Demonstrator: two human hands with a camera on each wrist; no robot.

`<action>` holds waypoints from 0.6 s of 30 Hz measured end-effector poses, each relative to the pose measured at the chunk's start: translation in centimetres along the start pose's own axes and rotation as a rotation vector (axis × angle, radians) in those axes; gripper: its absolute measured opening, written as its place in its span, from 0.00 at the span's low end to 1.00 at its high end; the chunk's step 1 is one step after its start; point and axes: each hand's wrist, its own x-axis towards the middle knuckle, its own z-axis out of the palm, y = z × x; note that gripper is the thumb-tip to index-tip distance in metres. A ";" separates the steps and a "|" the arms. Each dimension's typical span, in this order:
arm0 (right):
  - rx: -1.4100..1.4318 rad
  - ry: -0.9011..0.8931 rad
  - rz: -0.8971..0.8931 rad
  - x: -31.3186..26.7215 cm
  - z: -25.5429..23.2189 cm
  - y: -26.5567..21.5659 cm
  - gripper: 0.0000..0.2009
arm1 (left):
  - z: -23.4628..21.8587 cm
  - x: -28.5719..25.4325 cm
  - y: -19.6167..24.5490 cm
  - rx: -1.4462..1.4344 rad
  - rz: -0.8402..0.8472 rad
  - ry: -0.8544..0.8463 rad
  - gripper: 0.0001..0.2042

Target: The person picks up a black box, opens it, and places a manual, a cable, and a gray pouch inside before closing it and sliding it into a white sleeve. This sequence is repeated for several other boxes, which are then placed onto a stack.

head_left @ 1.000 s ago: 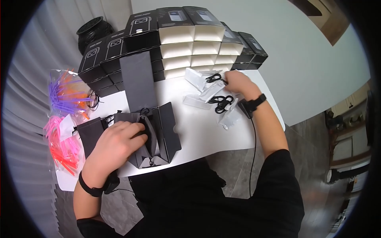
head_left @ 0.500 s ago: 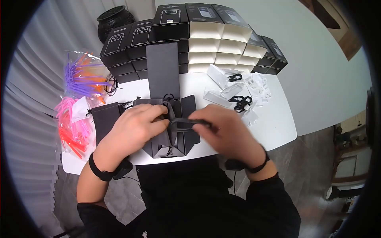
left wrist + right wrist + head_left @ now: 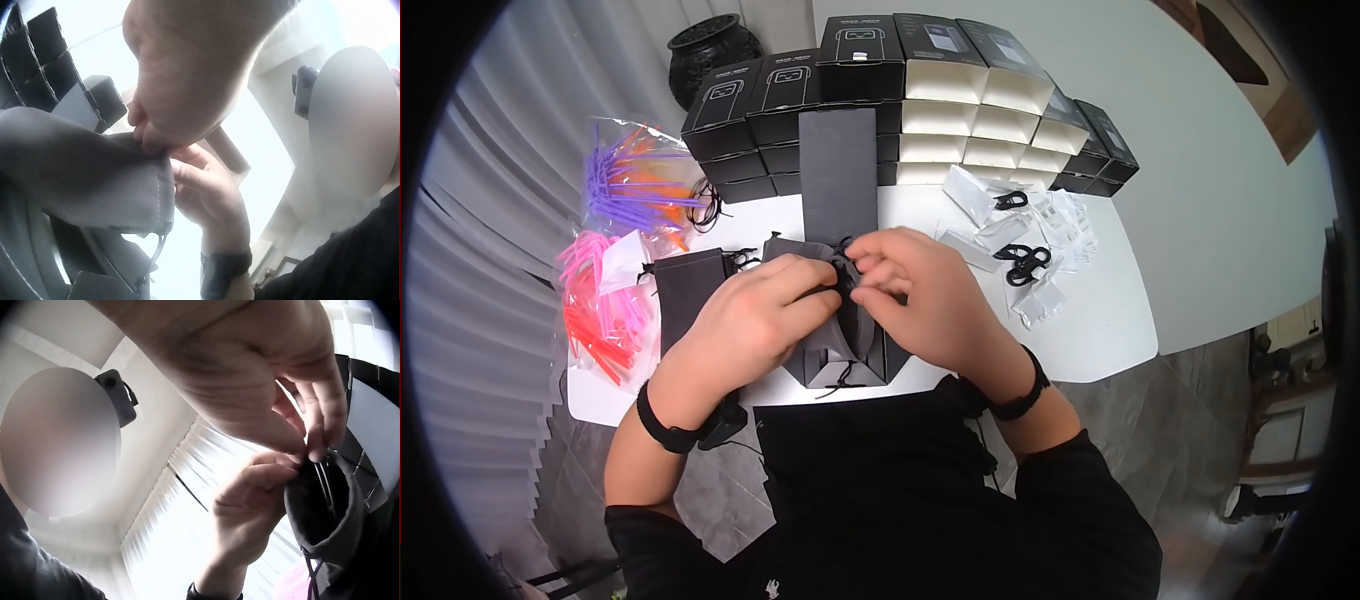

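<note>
A dark grey drawstring pouch (image 3: 837, 343) gapes over an unfolded black box, whose long flap (image 3: 840, 170) reaches away across the table. My left hand (image 3: 750, 315) pinches the pouch's rim between thumb and fingers. At the mouth, my right hand (image 3: 930, 300) holds a thin black cable (image 3: 327, 484) by its fingertips, and its strands run down into the pouch in the right wrist view. Most of the cable is hidden inside. The left wrist view shows the pouch's side (image 3: 112, 181) with both hands meeting at its opening. Another grey pouch (image 3: 685, 290) lies left of the box.
Stacked black boxes (image 3: 860, 60), some with white open ends, line the table's back. Coiled black cables (image 3: 1027, 265) and small white packets (image 3: 970, 250) lie to the right. Bags of purple and orange sticks (image 3: 625, 190) and pink tubes (image 3: 590, 275) lie left.
My right hand has come from the packets at the right, carrying a black cable, to the pouch's mouth; the cable has gone partly inside. My left hand has kept hold of the pouch.
</note>
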 end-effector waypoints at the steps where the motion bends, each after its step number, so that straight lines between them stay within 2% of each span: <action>1: 0.121 -0.027 0.072 0.2 0.2 0.2 0.15 | -0.1 -0.1 0.1 0.010 -0.005 0.008 0.13; 4: 0.336 0.102 0.081 0.1 0.9 1.2 0.15 | -0.8 -0.5 0.1 0.018 -0.036 0.072 0.16; 8: 0.144 0.098 0.104 -0.2 0.6 0.1 0.19 | -1.8 -1.1 0.1 0.071 -0.089 0.159 0.16; 9: 0.209 0.014 0.146 -0.5 0.4 -0.3 0.30 | -2.1 -1.2 0.1 0.095 -0.083 0.190 0.16; 13: 0.253 -0.117 0.015 -1.1 2.2 -1.4 0.44 | -3.3 -0.7 0.1 0.282 -0.045 0.363 0.17; 16: 0.293 -0.101 0.136 0.0 3.3 -2.3 0.42 | -5.5 0.1 0.6 0.430 -0.011 0.470 0.17; 17: 0.327 -0.051 0.118 0.3 3.8 -1.9 0.37 | -6.4 0.5 0.8 0.429 -0.002 0.509 0.17; 18: 0.405 -0.072 0.174 0.7 3.9 -2.1 0.35 | -7.2 1.0 1.2 0.418 -0.015 0.549 0.17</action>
